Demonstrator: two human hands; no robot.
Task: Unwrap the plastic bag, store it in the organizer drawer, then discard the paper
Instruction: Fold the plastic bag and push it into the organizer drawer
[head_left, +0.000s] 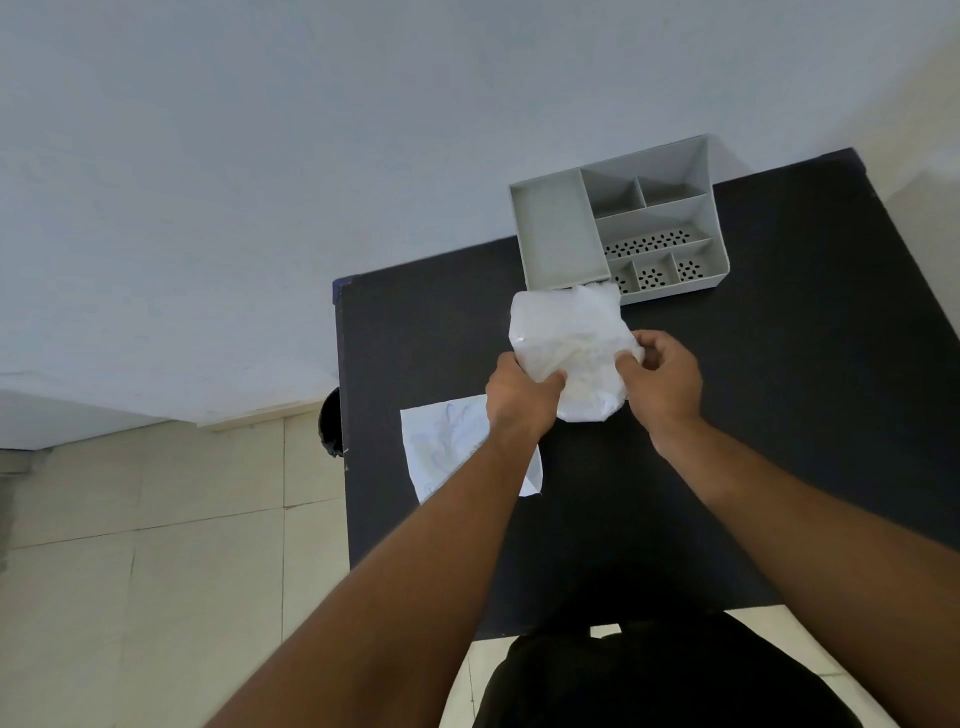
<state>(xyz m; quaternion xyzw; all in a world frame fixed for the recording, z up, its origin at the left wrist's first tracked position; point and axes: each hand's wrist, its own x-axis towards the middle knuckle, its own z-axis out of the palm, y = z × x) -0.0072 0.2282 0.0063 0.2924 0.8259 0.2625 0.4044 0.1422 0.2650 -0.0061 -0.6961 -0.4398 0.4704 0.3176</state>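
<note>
Black table (779, 415); both hands (519, 395) grip plastic bag (566, 343) (crumpled) before organizer's (711, 208) pulled-out bare drawer (558, 234).

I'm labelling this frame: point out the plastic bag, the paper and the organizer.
plastic bag (563, 338): head view, upper middle.
paper (447, 441): head view, bare left part.
organizer (558, 231): head view, large left compartment's floor.

We see an evenly, softly lit scene with no harsh glare. The dark tabletop (779, 415) swallows most shadow, and only faint shading lies inside the grey organizer (618, 228). Wide-angle distortion bends the wall (260, 182) and floor tiles (156, 519) near the edges. The picture is slightly soft throughout.
</note>
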